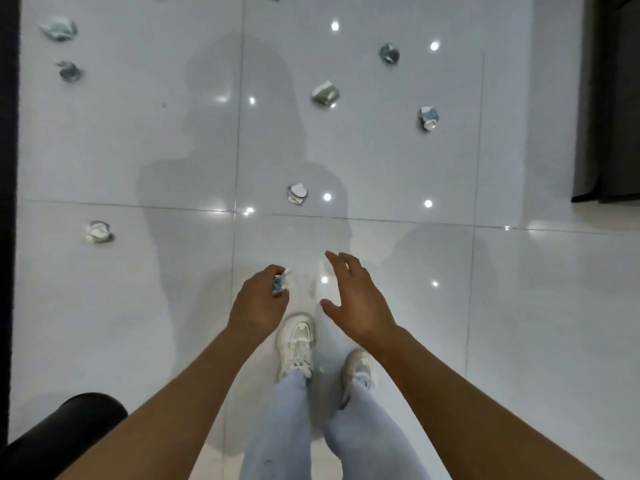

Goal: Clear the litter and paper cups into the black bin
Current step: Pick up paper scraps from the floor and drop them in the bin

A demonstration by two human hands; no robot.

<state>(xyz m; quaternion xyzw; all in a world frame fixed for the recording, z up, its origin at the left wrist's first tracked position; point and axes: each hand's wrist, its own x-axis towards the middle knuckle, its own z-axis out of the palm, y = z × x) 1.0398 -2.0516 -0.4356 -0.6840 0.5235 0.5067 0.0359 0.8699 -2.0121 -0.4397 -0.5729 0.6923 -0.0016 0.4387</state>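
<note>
Crumpled paper (279, 284) inside left grip (258, 301)

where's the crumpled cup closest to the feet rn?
Head view, centre: the crumpled cup lies on the white floor, just beyond the tile seam, ahead of the open right hand.

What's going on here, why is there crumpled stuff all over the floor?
A person is picking up litter from a glossy tiled floor. Their left hand grips a crumpled paper piece, while the right hand is open and holds nothing. Several more crumpled pieces lie scattered ahead; the nearest is just in front of their white shoes. A dark rounded object sits at lower left; whether it is the bin is unclear.
</note>
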